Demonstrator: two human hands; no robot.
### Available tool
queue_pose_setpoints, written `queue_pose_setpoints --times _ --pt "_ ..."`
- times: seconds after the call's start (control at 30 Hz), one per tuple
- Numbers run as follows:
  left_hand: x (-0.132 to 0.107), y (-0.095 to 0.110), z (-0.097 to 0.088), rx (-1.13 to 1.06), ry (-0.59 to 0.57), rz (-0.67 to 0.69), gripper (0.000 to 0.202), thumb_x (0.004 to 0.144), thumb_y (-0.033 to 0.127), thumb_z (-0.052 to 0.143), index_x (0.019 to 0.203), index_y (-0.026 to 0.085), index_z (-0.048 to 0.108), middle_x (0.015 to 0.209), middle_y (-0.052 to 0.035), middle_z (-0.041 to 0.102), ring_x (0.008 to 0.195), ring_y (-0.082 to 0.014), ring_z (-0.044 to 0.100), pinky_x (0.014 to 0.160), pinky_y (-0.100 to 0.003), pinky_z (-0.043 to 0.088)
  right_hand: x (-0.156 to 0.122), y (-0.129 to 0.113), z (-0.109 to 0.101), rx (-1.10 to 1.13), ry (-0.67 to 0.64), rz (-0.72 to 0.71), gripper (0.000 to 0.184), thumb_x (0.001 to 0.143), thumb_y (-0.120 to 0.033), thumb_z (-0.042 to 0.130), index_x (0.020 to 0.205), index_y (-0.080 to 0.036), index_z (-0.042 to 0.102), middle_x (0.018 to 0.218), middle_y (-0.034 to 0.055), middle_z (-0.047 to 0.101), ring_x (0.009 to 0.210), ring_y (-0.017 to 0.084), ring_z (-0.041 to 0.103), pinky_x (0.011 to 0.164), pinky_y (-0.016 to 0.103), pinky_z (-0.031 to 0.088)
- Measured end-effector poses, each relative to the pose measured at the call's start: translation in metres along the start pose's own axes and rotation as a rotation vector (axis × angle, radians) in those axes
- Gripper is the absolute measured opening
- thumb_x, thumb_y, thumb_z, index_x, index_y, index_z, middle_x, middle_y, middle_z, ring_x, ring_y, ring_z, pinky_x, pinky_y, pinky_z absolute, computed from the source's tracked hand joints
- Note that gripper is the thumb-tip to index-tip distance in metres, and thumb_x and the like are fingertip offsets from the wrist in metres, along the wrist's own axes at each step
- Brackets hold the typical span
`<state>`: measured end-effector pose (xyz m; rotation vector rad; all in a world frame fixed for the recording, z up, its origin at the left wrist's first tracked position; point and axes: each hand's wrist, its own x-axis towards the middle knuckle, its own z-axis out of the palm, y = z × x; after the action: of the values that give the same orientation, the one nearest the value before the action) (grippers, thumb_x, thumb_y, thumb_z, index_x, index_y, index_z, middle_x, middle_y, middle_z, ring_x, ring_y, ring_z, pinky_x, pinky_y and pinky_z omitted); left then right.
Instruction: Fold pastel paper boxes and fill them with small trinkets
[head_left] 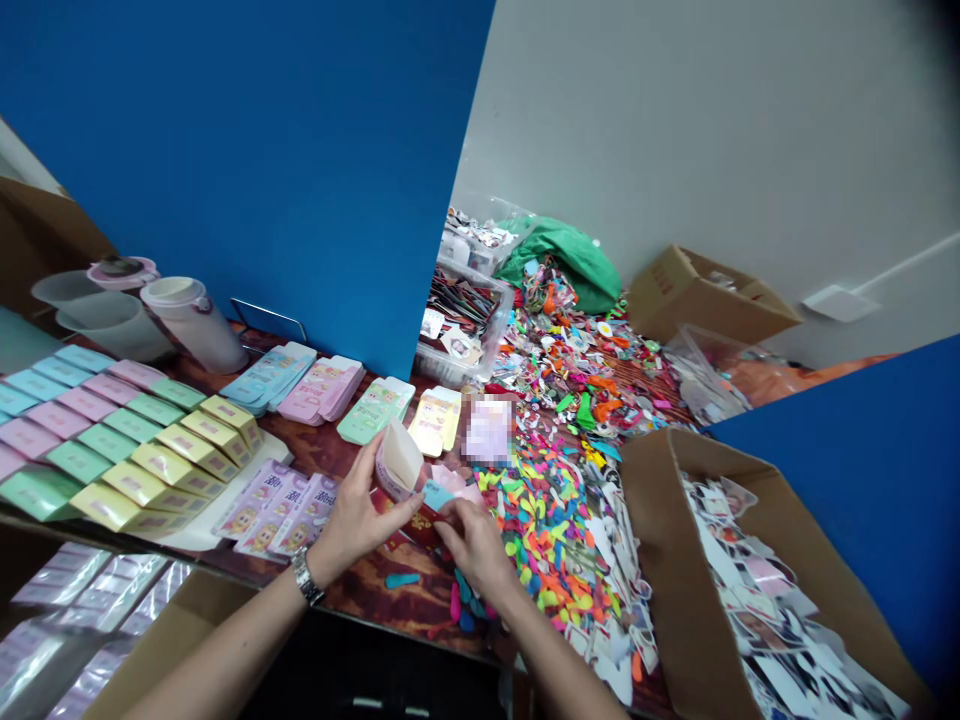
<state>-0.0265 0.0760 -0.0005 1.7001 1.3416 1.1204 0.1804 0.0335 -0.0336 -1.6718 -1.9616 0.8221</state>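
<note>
- My left hand (358, 512) is curled narrowly around a pink-edged paper packet (397, 465), with its white flap standing up above my fingers. A metal wristwatch (306, 576) sits on that wrist.
- My right hand (469, 545) is pinched closed on a small teal paper tag (439, 495), which touches the packet's lower edge.
- A red paper piece (424, 527) sits just below the tag, between my two hands.
- Both hands are held just above the patterned reddish-brown desk (352, 592), and a loose teal strip (402, 580) lies on it near my wrists.
- To my left, mint and pink packets (90, 430) lie in overlapping rows, with yellow packets (172, 462) lined up beside them.
- Lilac printed cards (277, 512) fan out just beside my left hand.
- Farther along the desk are more stacks of printed packets (319, 390), and plastic tumblers (191, 322) stand near the blue wall (247, 170).
- A heap of bright cut paper shapes (544, 530) spreads beside my right hand.
- A cardboard box (667, 560) full of cut-out photos (765, 600) stands to my right.
- Beyond the heap are a plastic bin (461, 335) and a green bag (562, 265).
</note>
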Motion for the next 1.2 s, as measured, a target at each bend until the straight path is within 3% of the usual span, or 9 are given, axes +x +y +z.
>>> queue_pose_setpoints --times 0.13,0.23,0.47,0.57,0.67,0.73,0.93,1.03,1.2 --pt "-0.001 -0.001 0.001 0.014 0.001 -0.009 0.085 0.078 0.046 0.07 0.147 0.019 0.029 0.14 -0.0157 0.05 0.125 -0.0312 0.055 0.105 -0.045 0.045 0.0 0.004 -0.015 0.235 0.015 0.08 0.012 0.094 -0.029 0.05 0.092 -0.021 0.058 0.075 -0.0011 0.065 0.068 0.016 0.062 0.063 0.024 0.044" --pt "-0.001 -0.003 0.003 0.031 -0.008 0.015 0.084 0.078 0.043 0.07 0.147 0.02 0.028 0.141 -0.0145 0.049 0.125 -0.0301 0.054 0.105 -0.045 0.045 -0.001 0.004 -0.03 0.182 0.064 0.045 0.015 0.096 -0.03 0.046 0.09 -0.021 0.056 0.076 -0.0009 0.062 0.069 0.015 0.06 0.065 0.025 0.042" --pt "0.0 -0.007 0.002 0.265 0.001 0.156 0.069 0.075 0.029 0.069 0.137 0.02 0.041 0.124 -0.0109 0.056 0.115 -0.0291 0.055 0.098 -0.044 0.047 -0.011 -0.017 -0.09 0.215 0.479 -0.012 0.014 0.099 -0.03 0.045 0.096 -0.021 0.055 0.079 -0.0003 0.057 0.066 0.013 0.055 0.06 0.023 0.044" --pt "-0.001 -0.006 0.003 0.359 -0.008 0.214 0.061 0.077 0.029 0.068 0.132 0.018 0.044 0.12 -0.0114 0.058 0.111 -0.0294 0.055 0.094 -0.044 0.047 -0.012 -0.034 -0.106 0.05 0.544 -0.184 0.009 0.098 -0.023 0.049 0.1 -0.022 0.058 0.085 0.0019 0.061 0.074 0.014 0.059 0.067 0.024 0.047" --pt "-0.005 -0.002 0.008 0.407 -0.049 0.279 0.054 0.08 0.028 0.067 0.128 0.018 0.045 0.116 -0.0112 0.059 0.105 -0.0288 0.056 0.09 -0.042 0.048 -0.006 -0.046 -0.101 -0.247 0.455 -0.386 0.015 0.097 -0.015 0.05 0.102 -0.021 0.062 0.088 0.0048 0.064 0.081 0.017 0.06 0.075 0.028 0.047" --pt "-0.009 -0.001 0.014 0.427 -0.083 0.328 0.049 0.081 0.026 0.065 0.126 0.018 0.046 0.111 -0.0106 0.061 0.101 -0.0282 0.057 0.087 -0.042 0.049 -0.001 -0.051 -0.09 -0.371 0.39 -0.438 0.019 0.097 -0.014 0.048 0.104 -0.021 0.064 0.087 0.0057 0.065 0.082 0.018 0.06 0.075 0.029 0.048" --pt "-0.018 -0.008 0.031 0.38 -0.113 0.359 0.05 0.083 0.031 0.063 0.128 0.019 0.044 0.111 -0.0113 0.061 0.1 -0.0276 0.06 0.087 -0.042 0.05 0.0 -0.052 -0.06 -0.198 0.269 -0.53 0.03 0.096 -0.013 0.045 0.122 -0.02 0.058 0.112 0.0098 0.064 0.105 0.018 0.061 0.09 0.029 0.052" --pt "-0.017 -0.015 0.031 0.375 -0.114 0.33 0.055 0.083 0.037 0.064 0.131 0.02 0.042 0.113 -0.0115 0.061 0.104 -0.0285 0.061 0.089 -0.043 0.05 0.002 -0.036 -0.07 -0.04 0.308 -0.432 0.03 0.096 -0.017 0.046 0.123 -0.022 0.058 0.111 0.0079 0.067 0.106 0.017 0.062 0.092 0.03 0.052" --pt "-0.014 -0.023 0.029 0.353 -0.1 0.285 0.06 0.08 0.044 0.065 0.131 0.02 0.044 0.114 -0.012 0.063 0.106 -0.0303 0.062 0.09 -0.043 0.052 0.021 0.046 -0.115 -0.153 0.457 0.128 0.028 0.095 -0.029 0.044 0.107 -0.02 0.068 0.103 0.0063 0.072 0.092 0.018 0.067 0.083 0.028 0.052"
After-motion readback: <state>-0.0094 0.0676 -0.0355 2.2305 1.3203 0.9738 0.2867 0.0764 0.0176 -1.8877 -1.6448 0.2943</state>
